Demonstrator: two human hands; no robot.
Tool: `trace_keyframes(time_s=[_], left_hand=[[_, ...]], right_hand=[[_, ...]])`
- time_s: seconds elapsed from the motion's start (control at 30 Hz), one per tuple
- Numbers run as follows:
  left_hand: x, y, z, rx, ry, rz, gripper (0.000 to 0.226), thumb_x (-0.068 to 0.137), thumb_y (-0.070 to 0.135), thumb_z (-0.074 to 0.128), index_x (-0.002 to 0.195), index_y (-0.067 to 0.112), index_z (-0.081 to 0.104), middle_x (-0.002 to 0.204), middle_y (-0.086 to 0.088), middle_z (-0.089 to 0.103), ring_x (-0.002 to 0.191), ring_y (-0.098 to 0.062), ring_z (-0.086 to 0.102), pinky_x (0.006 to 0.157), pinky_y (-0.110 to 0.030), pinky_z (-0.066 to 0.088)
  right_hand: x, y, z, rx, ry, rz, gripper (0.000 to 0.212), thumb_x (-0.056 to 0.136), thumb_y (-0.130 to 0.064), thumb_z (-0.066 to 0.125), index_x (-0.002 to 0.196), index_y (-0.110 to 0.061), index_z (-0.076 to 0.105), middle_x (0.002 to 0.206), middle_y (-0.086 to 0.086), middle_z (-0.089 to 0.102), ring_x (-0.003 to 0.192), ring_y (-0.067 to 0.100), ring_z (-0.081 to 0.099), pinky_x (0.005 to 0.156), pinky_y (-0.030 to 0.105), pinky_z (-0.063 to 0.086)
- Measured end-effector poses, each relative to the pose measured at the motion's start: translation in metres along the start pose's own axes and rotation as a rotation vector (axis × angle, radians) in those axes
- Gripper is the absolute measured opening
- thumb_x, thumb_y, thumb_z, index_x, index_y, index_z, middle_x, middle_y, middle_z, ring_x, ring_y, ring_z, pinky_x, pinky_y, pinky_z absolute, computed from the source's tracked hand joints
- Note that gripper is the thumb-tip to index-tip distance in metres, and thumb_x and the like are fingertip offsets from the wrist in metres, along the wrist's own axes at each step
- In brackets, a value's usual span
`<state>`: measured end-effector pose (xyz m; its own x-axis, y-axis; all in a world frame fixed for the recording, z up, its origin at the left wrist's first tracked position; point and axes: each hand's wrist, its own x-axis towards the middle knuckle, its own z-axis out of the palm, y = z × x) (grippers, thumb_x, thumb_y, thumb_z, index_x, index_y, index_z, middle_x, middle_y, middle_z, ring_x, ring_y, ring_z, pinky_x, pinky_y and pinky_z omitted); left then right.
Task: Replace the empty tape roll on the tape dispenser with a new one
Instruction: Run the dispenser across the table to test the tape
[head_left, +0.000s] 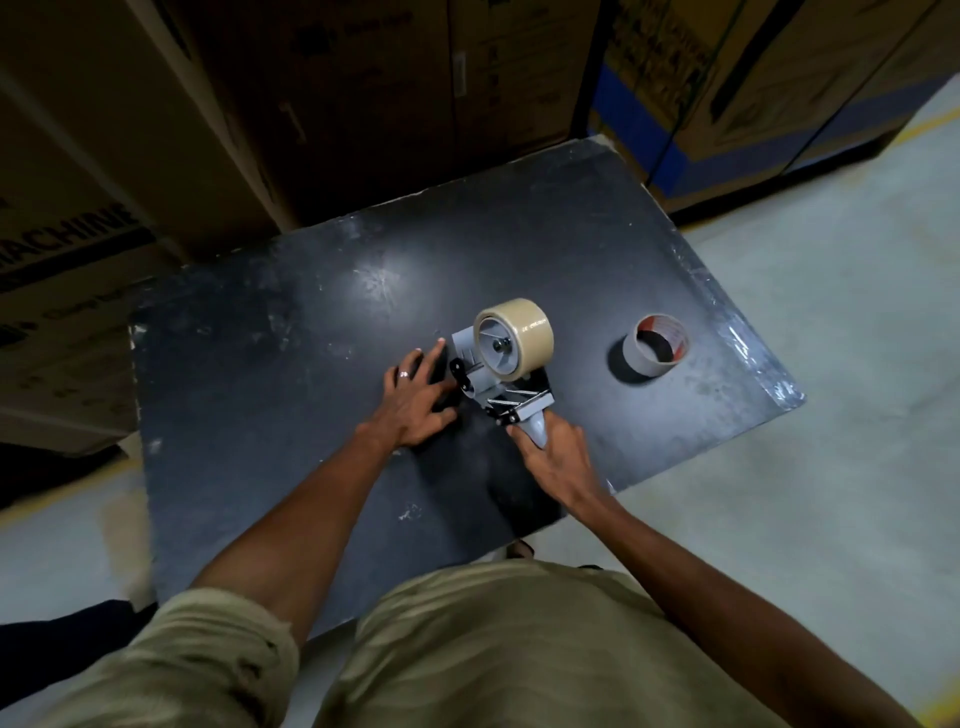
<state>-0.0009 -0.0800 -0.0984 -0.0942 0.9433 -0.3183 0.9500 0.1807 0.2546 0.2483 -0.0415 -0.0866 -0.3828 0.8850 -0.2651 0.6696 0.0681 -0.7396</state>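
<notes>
A grey tape dispenser (485, 382) stands on the black table (291, 332), a full tan tape roll (524, 335) mounted on its hub. My right hand (553, 460) is closed around the dispenser's handle at the near side. My left hand (418, 400) lies flat on the table just left of the dispenser, fingers spread, its fingertips close to the dispenser's black front part. An empty cardboard tape core (655, 345) with a red-printed inside stands alone on the table to the right.
Large cardboard boxes (332, 98) stand close behind the table and to its left. More boxes with blue bands (691, 104) are at the back right. Pale floor (841, 322) lies to the right of the table.
</notes>
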Motion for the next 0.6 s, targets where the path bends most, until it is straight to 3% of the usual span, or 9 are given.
trace_keyframes(time_s=[0.07,0.2,0.3,0.43,0.6], left_hand=[[0.0,-0.002,0.003,0.014,-0.005,-0.007,0.051,0.089,0.05,0.055,0.137,0.036,0.053,0.167,0.001,-0.011,0.151,-0.036,0.0,0.116,-0.057,0.01],[-0.001,-0.008,0.006,0.097,-0.031,-0.028,0.058,0.091,0.06,0.046,0.145,0.042,0.042,0.166,0.001,-0.014,0.152,-0.03,-0.007,0.119,-0.054,0.003],[-0.004,-0.009,0.009,0.133,-0.016,-0.019,0.065,0.088,0.066,0.044,0.148,0.045,0.034,0.166,-0.001,-0.013,0.153,-0.03,-0.008,0.119,-0.055,0.002],[-0.005,-0.007,0.009,0.127,-0.011,-0.025,0.071,0.083,0.071,0.046,0.149,0.046,0.031,0.166,-0.001,-0.013,0.153,-0.03,-0.008,0.12,-0.055,0.003],[-0.005,-0.007,0.006,0.113,-0.019,-0.038,0.076,0.078,0.072,0.056,0.147,0.049,0.033,0.166,0.002,-0.014,0.152,-0.031,-0.007,0.119,-0.056,0.005]], right_hand=[[-0.003,-0.001,0.004,-0.007,-0.017,0.019,0.026,0.095,-0.045,0.067,0.097,-0.02,0.061,0.088,-0.005,0.066,0.085,0.019,0.065,0.076,0.032,0.052],[-0.015,-0.005,0.015,-0.039,-0.005,0.003,0.021,0.099,-0.036,0.064,0.099,-0.016,0.059,0.092,-0.001,0.061,0.082,0.019,0.06,0.074,0.03,0.047],[-0.025,-0.006,0.018,-0.001,-0.008,-0.02,0.02,0.1,-0.03,0.059,0.104,-0.01,0.062,0.093,0.001,0.063,0.088,0.027,0.066,0.075,0.031,0.046],[-0.015,-0.015,0.008,-0.043,-0.074,0.06,0.03,0.091,-0.036,0.064,0.097,-0.006,0.068,0.094,0.015,0.075,0.09,0.037,0.071,0.079,0.045,0.058],[-0.009,-0.022,0.013,-0.008,-0.116,0.152,0.038,0.086,-0.039,0.07,0.093,-0.002,0.072,0.095,0.02,0.077,0.095,0.04,0.073,0.08,0.049,0.059]])
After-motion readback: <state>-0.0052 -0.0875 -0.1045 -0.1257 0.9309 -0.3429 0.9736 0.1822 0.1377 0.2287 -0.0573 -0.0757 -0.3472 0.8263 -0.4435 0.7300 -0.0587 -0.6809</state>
